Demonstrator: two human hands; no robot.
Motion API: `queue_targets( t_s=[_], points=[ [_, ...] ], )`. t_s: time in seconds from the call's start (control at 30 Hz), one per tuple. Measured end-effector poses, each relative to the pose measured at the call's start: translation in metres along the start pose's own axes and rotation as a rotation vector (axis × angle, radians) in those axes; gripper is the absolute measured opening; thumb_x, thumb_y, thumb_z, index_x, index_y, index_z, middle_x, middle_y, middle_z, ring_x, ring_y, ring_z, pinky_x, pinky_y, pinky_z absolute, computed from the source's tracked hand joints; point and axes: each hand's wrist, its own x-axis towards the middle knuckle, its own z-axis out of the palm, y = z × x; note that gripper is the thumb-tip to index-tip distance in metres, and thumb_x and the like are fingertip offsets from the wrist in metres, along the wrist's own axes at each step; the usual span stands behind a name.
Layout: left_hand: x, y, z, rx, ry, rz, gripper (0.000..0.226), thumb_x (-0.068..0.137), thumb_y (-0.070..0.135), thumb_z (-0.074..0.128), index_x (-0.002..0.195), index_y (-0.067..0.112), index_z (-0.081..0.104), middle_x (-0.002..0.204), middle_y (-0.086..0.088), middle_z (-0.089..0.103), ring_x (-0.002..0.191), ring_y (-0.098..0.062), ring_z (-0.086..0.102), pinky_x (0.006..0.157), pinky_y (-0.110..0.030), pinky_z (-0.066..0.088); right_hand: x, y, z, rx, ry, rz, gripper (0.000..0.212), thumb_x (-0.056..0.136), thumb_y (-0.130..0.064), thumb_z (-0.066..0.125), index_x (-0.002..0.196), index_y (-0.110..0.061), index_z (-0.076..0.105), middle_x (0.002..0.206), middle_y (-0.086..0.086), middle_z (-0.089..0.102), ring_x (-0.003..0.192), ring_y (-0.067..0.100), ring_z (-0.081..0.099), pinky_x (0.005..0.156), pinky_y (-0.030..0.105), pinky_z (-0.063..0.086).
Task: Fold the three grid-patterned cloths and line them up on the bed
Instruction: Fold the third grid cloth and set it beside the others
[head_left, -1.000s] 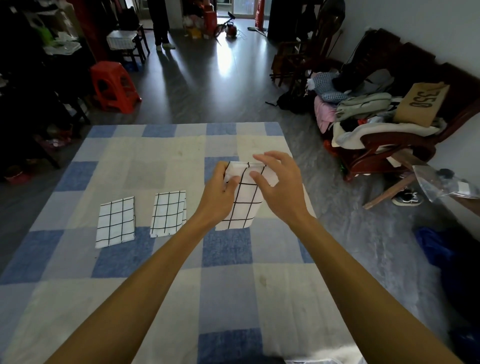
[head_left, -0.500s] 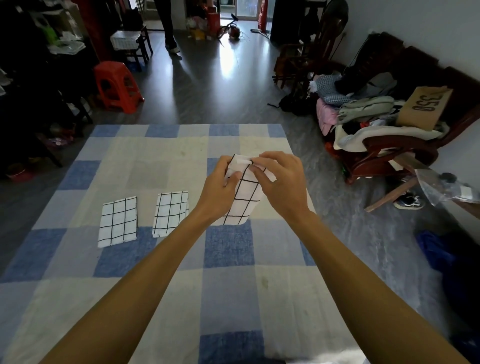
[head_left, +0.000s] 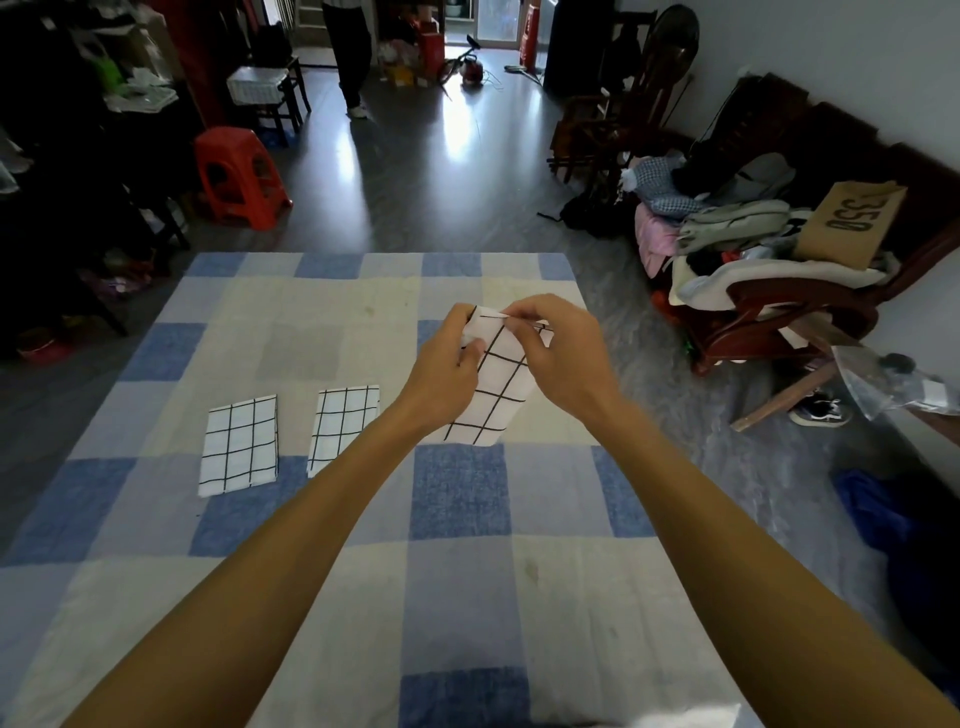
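Two folded white cloths with black grid lines lie flat on the bed (head_left: 519, 571): one at the left (head_left: 240, 451) and a narrower one (head_left: 343, 425) just to its right. A third grid cloth (head_left: 496, 387) hangs lifted above the bed, right of those two. My left hand (head_left: 447, 374) pinches its upper left edge and my right hand (head_left: 558, 353) pinches its top right corner. Both hands hide the cloth's top part.
The bed has a blue and cream checked cover. On the right stands a wooden chair piled with clothes (head_left: 753, 249). A red stool (head_left: 239, 179) stands beyond the bed's far left, and a person's legs (head_left: 353, 57) show at the back of the room.
My hands have closed in on the third cloth's top edge and lifted it slightly; the fingers of my right hand, spread a second ago, now pinch it. The two folded cloths have not moved.
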Motion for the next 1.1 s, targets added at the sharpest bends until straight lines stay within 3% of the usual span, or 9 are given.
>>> queue_targets(
  t_s=[0.17, 0.27, 0.37, 0.47, 0.57, 0.67, 0.83, 0.97, 1.1],
  points=[
    [0.003, 0.003, 0.002, 0.048, -0.025, 0.007, 0.024, 0.099, 0.005, 0.035, 0.115, 0.022, 0.04, 0.087, -0.003, 0.056, 0.068, -0.013, 0.051, 0.06, -0.029, 0.047, 0.0, -0.003, 0.002, 0.05, 0.027, 0.035, 0.009, 0.089, -0.021, 0.062, 0.095, -0.018, 0.069, 0.088, -0.013, 0.063, 0.08, -0.004, 0.056, 0.072, 0.004, 0.04],
    [0.003, 0.004, 0.004, 0.061, -0.029, -0.002, 0.029, 0.098, 0.003, 0.034, 0.116, 0.026, 0.037, 0.096, -0.011, 0.056, 0.076, -0.024, 0.054, 0.07, -0.039, 0.052, 0.001, -0.003, 0.003, 0.05, 0.044, -0.001, 0.015, 0.089, -0.025, 0.065, 0.1, -0.018, 0.072, 0.094, -0.007, 0.069, 0.082, 0.0, 0.058, 0.075, 0.007, 0.043],
    [0.004, 0.005, 0.004, 0.058, -0.03, -0.012, 0.029, 0.098, 0.003, 0.035, 0.117, 0.025, 0.037, 0.096, -0.014, 0.056, 0.074, -0.022, 0.053, 0.068, -0.039, 0.052, 0.002, -0.002, 0.003, 0.0, 0.055, -0.055, 0.019, 0.09, -0.028, 0.064, 0.103, -0.018, 0.073, 0.096, -0.002, 0.072, 0.084, 0.005, 0.062, 0.078, 0.016, 0.048],
    [0.005, 0.006, 0.004, 0.034, -0.03, -0.001, 0.027, 0.098, 0.004, 0.035, 0.12, 0.02, 0.039, 0.097, -0.01, 0.056, 0.072, -0.015, 0.052, 0.066, -0.03, 0.049, 0.003, 0.0, 0.003, -0.048, 0.023, -0.067, 0.018, 0.093, -0.027, 0.058, 0.1, -0.017, 0.071, 0.094, -0.004, 0.071, 0.082, 0.008, 0.062, 0.077, 0.023, 0.049],
    [0.005, 0.007, 0.005, 0.033, -0.017, 0.011, 0.023, 0.099, 0.008, 0.037, 0.12, 0.018, 0.041, 0.1, -0.008, 0.058, 0.079, -0.02, 0.056, 0.07, -0.032, 0.051, 0.003, 0.0, 0.002, -0.048, -0.028, -0.057, 0.014, 0.094, -0.019, 0.056, 0.099, -0.015, 0.068, 0.093, -0.004, 0.07, 0.083, 0.008, 0.061, 0.076, 0.017, 0.048],
    [0.006, 0.006, 0.005, 0.039, 0.007, 0.018, 0.016, 0.1, 0.015, 0.039, 0.115, 0.018, 0.043, 0.093, -0.007, 0.057, 0.073, -0.018, 0.052, 0.066, -0.034, 0.049, 0.002, 0.0, 0.002, -0.011, -0.027, -0.04, 0.015, 0.092, -0.011, 0.058, 0.101, -0.015, 0.07, 0.098, -0.004, 0.07, 0.087, 0.005, 0.061, 0.081, 0.013, 0.046],
    [0.01, 0.008, 0.001, -0.003, 0.048, 0.07, 0.01, 0.099, 0.02, 0.042, 0.107, 0.015, 0.047, 0.084, 0.008, 0.053, 0.071, -0.003, 0.048, 0.065, -0.016, 0.043, 0.004, 0.0, -0.002, 0.107, 0.021, 0.063, 0.017, 0.089, -0.009, 0.063, 0.103, -0.017, 0.067, 0.092, -0.014, 0.064, 0.085, -0.005, 0.059, 0.08, 0.007, 0.044],
    [0.012, 0.009, -0.001, 0.002, 0.076, 0.098, 0.005, 0.098, 0.015, 0.044, 0.101, 0.014, 0.048, 0.081, 0.012, 0.052, 0.07, 0.006, 0.049, 0.065, -0.008, 0.039, 0.006, -0.002, -0.003, 0.142, 0.052, 0.105, 0.024, 0.086, -0.015, 0.068, 0.11, -0.02, 0.064, 0.093, -0.012, 0.065, 0.089, -0.003, 0.06, 0.08, 0.004, 0.043],
    [0.013, 0.008, 0.001, 0.013, 0.112, 0.142, 0.004, 0.098, 0.015, 0.045, 0.098, 0.015, 0.049, 0.08, 0.014, 0.051, 0.071, 0.006, 0.049, 0.066, -0.007, 0.038, 0.008, -0.007, -0.002, 0.133, 0.024, 0.089, 0.021, 0.089, -0.028, 0.065, 0.106, -0.017, 0.071, 0.098, -0.007, 0.07, 0.092, 0.003, 0.063, 0.084, 0.016, 0.05]
  ],
)
